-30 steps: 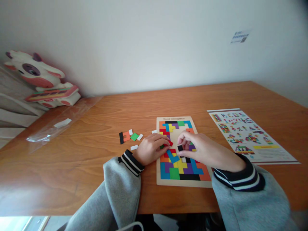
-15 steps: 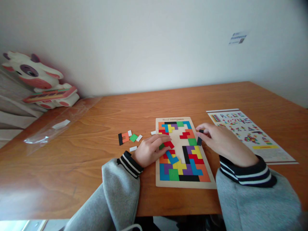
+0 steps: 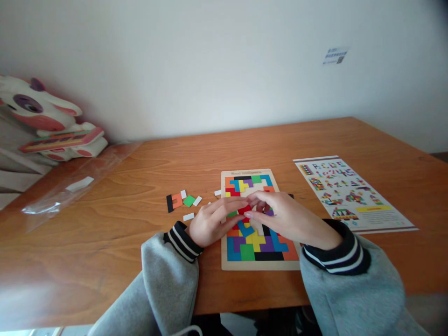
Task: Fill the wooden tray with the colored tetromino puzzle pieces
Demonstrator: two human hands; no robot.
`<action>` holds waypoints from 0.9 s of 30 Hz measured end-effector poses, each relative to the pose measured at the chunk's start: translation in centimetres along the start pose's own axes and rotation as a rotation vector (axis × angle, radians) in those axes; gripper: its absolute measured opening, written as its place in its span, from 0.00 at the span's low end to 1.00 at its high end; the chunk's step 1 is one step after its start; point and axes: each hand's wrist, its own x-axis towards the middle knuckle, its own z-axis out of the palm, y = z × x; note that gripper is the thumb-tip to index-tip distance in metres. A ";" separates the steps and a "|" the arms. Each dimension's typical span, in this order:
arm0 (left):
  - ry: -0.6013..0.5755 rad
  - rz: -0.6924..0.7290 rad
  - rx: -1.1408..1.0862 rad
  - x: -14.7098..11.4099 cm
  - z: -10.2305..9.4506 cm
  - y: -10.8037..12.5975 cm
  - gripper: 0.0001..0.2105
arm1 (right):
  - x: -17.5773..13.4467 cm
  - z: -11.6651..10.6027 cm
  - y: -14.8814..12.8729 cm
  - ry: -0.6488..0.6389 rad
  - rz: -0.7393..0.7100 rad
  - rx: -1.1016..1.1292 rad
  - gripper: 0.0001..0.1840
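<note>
Red piece (image 3: pixel 246 210) is lying over the left-middle of the board (image 3: pixel 266 266), between my fingertips. It's showing flat and bright, my fingers hiding most of its outline. My left hand (image 3: pixel 212 221) is arching in from one side and my right hand (image 3: pixel 283 214) is facing it, both curved about the piece, presumably for finer control; I cannot tell whether either is really pinching it. Just below, a blue piece (image 3: pixel 247 228) is sitting askew over its neighbours. On the table (image 3: pixel 157 280) left of the board, an orange piece (image 3: pixel 177 200), a green one (image 3: pixel 189 201) and some white ones (image 3: pixel 188 217) are lying loose, probably for easy reach. Farther right, a printed sheet (image 3: pixel 353 186) is lying face up, perhaps for glancing at.
</note>
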 end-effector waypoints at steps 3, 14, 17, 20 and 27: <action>0.021 0.003 0.012 0.1 -0.1 0.1 0.19 | 0.1 0.3 0.1 0.051 0.031 0.032 0.06; -0.300 0.080 -0.009 -0.2 -0.2 -0.8 0.19 | -0.1 -0.4 1.8 -0.021 0.212 -0.143 0.04; -0.328 0.065 -0.018 -0.3 0.0 -0.7 0.16 | -0.1 -0.3 2.1 -0.029 0.184 -0.231 0.05; -0.328 0.059 -0.029 -0.3 0.1 -0.7 0.14 | -0.1 -0.3 2.2 -0.050 0.185 -0.283 0.07; -0.322 0.034 -0.074 -0.5 0.2 -0.7 0.12 | -0.3 -0.3 2.4 -0.164 0.124 -0.241 0.07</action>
